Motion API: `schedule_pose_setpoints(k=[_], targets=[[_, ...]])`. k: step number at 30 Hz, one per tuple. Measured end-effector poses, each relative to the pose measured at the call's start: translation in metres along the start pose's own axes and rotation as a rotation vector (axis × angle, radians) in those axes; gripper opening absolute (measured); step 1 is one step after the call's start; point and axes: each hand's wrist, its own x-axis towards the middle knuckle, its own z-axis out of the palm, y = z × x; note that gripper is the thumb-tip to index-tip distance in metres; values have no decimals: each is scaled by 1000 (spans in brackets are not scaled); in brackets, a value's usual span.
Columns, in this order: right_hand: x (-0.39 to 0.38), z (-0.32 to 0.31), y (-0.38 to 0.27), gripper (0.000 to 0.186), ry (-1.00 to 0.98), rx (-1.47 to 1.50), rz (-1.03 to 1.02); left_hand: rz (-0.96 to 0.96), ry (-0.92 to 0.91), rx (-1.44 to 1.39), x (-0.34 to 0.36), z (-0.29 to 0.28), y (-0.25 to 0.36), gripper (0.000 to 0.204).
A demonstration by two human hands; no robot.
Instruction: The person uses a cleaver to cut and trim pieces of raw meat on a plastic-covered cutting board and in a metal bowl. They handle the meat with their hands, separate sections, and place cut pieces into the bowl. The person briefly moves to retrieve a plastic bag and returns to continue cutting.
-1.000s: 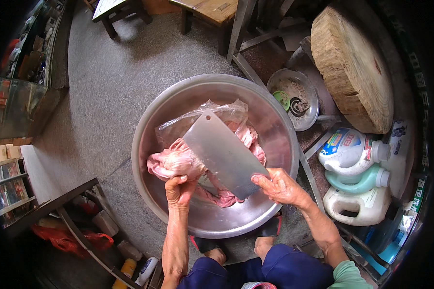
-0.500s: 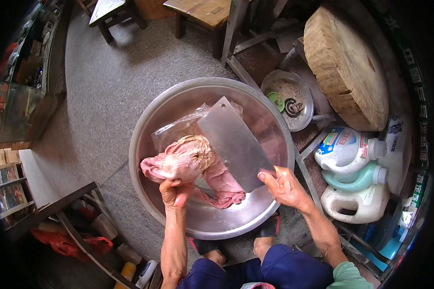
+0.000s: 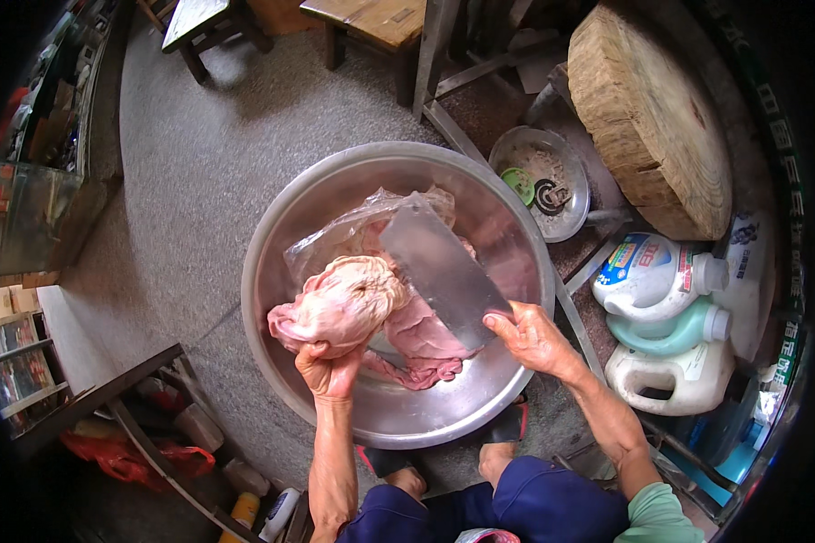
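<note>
- Now a pale pink, folded lump of meat is held up over the left part of a wide metal basin by the left hand, its near edge pinched between thumb and curled fingers, the grip closed.
- Over to the right, a broad cleaver is grasped by the right hand — fingers wrapped, thumb laid along the base of the blade, the handle mostly hidden in the fist.
- Up and to the left the blade is slanted, across the basin's middle; whether the lump is touched by it cannot be told from this angle.
- Beneath, more pink meat is seen on the basin floor, and whether it is joined to the lump can't be made out; behind, a crumpled clear plastic bag is partly covered.
- The step in hand, by the look of it: meat being offered up to the cleaver, the blade held ready.
- For the next move, a steady hold is called for — left fingertips kept clear of the edge, slippery flesh allowed for.
</note>
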Motion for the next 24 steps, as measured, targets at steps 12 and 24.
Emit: schedule_pose_setpoints(k=[12, 24], targets=[[-13, 9, -2, 32, -93, 104, -140, 21, 49, 43, 2, -4, -4, 94], [-8, 15, -3, 30, 92, -192, -101, -82, 297, -115, -5, -12, -21, 40]])
